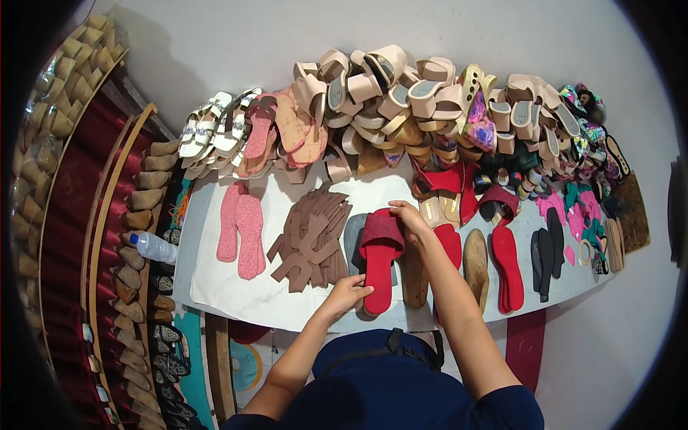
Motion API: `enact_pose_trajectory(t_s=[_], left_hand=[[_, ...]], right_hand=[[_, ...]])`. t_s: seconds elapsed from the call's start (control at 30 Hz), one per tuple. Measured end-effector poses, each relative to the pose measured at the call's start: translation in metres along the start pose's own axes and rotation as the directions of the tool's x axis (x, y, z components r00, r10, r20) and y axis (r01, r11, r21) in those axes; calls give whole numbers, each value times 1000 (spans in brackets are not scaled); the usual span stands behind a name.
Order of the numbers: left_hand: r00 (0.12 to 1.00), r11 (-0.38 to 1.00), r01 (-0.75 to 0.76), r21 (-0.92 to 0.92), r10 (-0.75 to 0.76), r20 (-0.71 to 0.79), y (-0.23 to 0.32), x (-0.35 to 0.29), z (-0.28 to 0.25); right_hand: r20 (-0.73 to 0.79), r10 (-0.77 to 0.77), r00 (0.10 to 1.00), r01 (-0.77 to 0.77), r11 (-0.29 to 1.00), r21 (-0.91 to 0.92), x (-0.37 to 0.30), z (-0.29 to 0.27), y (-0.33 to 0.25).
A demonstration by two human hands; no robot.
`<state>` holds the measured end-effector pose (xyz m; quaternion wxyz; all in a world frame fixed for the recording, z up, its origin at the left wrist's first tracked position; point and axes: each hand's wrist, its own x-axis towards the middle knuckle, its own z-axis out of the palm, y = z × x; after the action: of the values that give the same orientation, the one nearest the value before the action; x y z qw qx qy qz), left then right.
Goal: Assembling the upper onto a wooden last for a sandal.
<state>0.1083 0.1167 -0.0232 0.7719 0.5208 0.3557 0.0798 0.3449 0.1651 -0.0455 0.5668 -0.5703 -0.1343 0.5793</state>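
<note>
Between my two hands is a red slipper (pixel 380 276) with a dark red band across its toe end, held over the near side of the white table. My left hand (pixel 349 294) grips its heel part from the left, thumb on the insole. My right hand (pixel 410 219) is closed on the toe end beside the band. Just right of the slipper lies a wooden shoe last (pixel 414 276), partly covered by my right forearm. A grey sole shape (pixel 354 240) shows from behind the slipper's left edge. Another red sole (pixel 449 244) lies partly behind my right wrist.
Brown cut strap pieces (pixel 315 240) and pink glitter soles (pixel 249 236) lie to the left. Rightward are another wooden last (pixel 475 265), red soles (pixel 506 269) and black soles (pixel 547 251). Finished sandals (pixel 430 93) pile up along the wall. Racked lasts (pixel 147 199) stand left, near a plastic bottle (pixel 154 247).
</note>
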Motion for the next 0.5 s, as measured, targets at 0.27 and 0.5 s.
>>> enact_pose_trajectory(t_s=[0.27, 0.5], left_hand=[[997, 998, 63, -19, -63, -42, -24, 4, -2], [992, 968, -60, 244, 86, -98, -49, 13, -2]], right_hand=[[-71, -28, 997, 26, 999, -30, 6, -3, 28], [-126, -122, 984, 100, 980, -170, 14, -3, 41]])
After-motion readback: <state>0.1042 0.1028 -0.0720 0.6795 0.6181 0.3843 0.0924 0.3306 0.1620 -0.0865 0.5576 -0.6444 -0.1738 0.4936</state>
